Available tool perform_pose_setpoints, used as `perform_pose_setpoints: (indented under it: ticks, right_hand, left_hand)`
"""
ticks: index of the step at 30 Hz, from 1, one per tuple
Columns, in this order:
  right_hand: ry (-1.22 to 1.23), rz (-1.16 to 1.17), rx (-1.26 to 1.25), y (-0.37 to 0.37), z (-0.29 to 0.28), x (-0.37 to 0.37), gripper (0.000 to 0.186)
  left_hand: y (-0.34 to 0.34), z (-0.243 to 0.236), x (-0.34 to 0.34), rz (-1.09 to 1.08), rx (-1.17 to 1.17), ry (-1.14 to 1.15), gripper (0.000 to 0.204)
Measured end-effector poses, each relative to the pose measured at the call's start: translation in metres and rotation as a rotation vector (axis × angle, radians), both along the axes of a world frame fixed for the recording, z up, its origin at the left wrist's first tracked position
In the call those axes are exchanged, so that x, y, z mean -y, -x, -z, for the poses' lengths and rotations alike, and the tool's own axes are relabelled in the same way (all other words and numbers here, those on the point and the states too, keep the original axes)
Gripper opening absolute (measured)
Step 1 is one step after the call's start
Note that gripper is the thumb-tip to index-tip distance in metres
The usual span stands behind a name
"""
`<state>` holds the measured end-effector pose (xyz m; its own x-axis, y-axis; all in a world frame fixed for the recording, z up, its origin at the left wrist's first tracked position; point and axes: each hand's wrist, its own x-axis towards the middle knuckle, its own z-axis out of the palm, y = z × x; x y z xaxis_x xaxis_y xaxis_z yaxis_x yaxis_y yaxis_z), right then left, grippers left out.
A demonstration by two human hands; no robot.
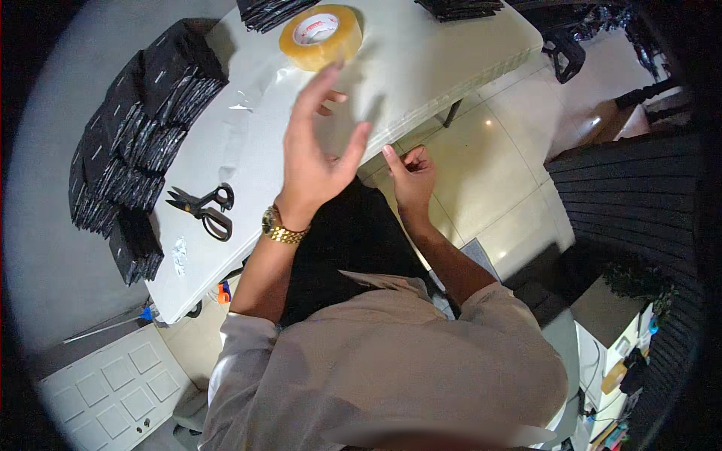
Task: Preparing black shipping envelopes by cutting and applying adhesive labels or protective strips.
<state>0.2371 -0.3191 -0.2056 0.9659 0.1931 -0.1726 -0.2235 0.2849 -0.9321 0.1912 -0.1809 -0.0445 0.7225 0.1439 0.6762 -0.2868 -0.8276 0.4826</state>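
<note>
My left hand, with a gold watch on its wrist, is held over the white table. Its fingers are spread and reach toward a large roll of clear yellowish tape, with nothing in its grasp. Beside the table's near edge, my right hand is closed, fingers curled and thumb pointing up. Whether it pinches anything small cannot be made out. Black-handled scissors lie on the table left of my left wrist, their blades slightly apart.
Stacks of black plastic packages line the table's left side, and more packages lie at the far edge. Small clear plastic scraps rest on the white table. Tiled floor shows to the right.
</note>
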Motion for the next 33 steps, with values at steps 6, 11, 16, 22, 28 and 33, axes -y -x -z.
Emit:
perform_pose_setpoints:
  ticks: [6,11,16,22,28,33]
  right_hand:
    - [-0.087,0.03,0.237,0.006,-0.037,0.015,0.031]
    - [-0.444,-0.122,0.142,0.009,-0.089,0.007,0.022]
    - [-0.539,-0.178,0.121,0.008,-0.108,-0.01,0.029]
    - [-0.537,-0.183,0.104,0.005,-0.097,-0.014,0.018]
    - [-0.541,-0.16,0.103,0.008,-0.089,-0.014,0.011]
    - [-0.482,-0.139,0.117,0.006,-0.085,-0.01,0.013]
  left_hand:
    - [0.02,-0.013,0.002,0.252,-0.07,0.688,0.063]
    - [0.034,-0.006,0.009,0.309,-0.082,0.964,0.062]
    - [0.039,-0.003,0.016,0.343,-0.084,0.953,0.063]
    - [0.045,-0.005,0.024,0.253,-0.139,0.908,0.066]
    - [0.051,-0.002,0.017,0.225,-0.146,0.854,0.064]
    - [0.053,-0.004,0.003,0.19,-0.127,0.831,0.065]
